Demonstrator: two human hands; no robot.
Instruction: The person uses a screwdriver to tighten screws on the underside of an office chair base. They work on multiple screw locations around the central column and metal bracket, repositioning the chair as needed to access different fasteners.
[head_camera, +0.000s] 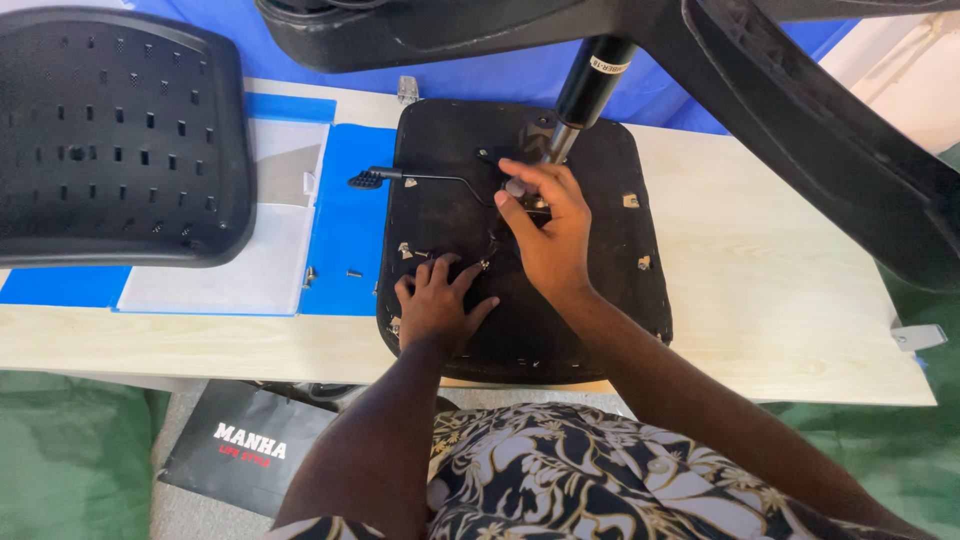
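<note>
An upturned black chair seat (610, 260) lies on the pale wooden table (770, 290). A black gas-lift column (590, 85) rises from the metal mechanism at its middle, joined to a black chair base (800, 110) overhead. My left hand (437, 305) rests flat on the seat underside, fingers spread. My right hand (545, 225) reaches to the foot of the column, fingertips pinched at the mechanism; what they hold is hidden. A thin black lever (410, 178) sticks out to the left.
A black perforated chair backrest (115, 140) lies at the far left on a blue folder (345, 225) with a clear sleeve. Small screws (352, 272) lie on the folder. A black bag (240, 445) sits on the floor below the table edge.
</note>
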